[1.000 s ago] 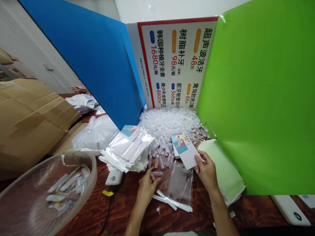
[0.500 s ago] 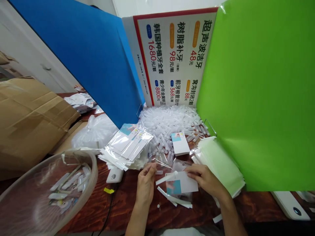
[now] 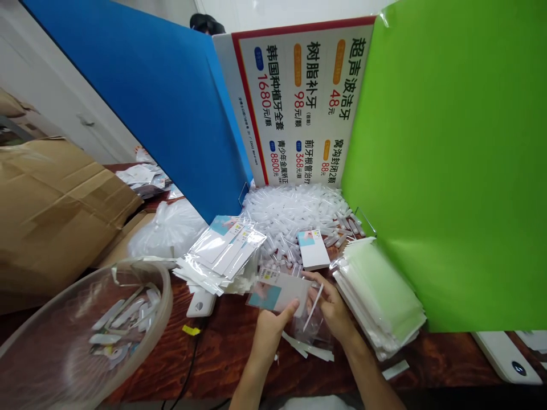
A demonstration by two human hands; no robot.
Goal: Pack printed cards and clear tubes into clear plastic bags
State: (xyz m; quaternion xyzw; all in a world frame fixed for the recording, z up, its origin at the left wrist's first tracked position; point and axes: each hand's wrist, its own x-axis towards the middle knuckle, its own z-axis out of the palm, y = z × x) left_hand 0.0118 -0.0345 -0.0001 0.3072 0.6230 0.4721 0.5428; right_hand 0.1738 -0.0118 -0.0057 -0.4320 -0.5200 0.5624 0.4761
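My left hand (image 3: pixel 273 330) holds a white card with a blue picture corner (image 3: pixel 276 293), its thumb pressed on the card's face. At the card's right end, my right hand (image 3: pixel 329 304) has its fingers closed on a narrow white strip (image 3: pixel 313 307). Below the hands lie clear plastic and several loose white strips (image 3: pixel 314 350). A small stack of similar cards (image 3: pixel 313 250) stands behind my hands. To the left, filled clear packets (image 3: pixel 226 247) are piled up; a stack of pale sleeves (image 3: pixel 380 296) sits at the right.
Many small clear tubes (image 3: pixel 294 210) are heaped between blue (image 3: pixel 149 102), printed and green boards (image 3: pixel 453 159). A translucent bin (image 3: pixel 164 290) stands at the left near a cardboard box (image 3: pixel 60 210). White devices (image 3: pixel 200 303) lie on the dark red table (image 3: pixel 213 347).
The card has moved left and up from the table area into my left hand. My right hand has shifted left and now holds a strip. A dark shape appears above the blue board.
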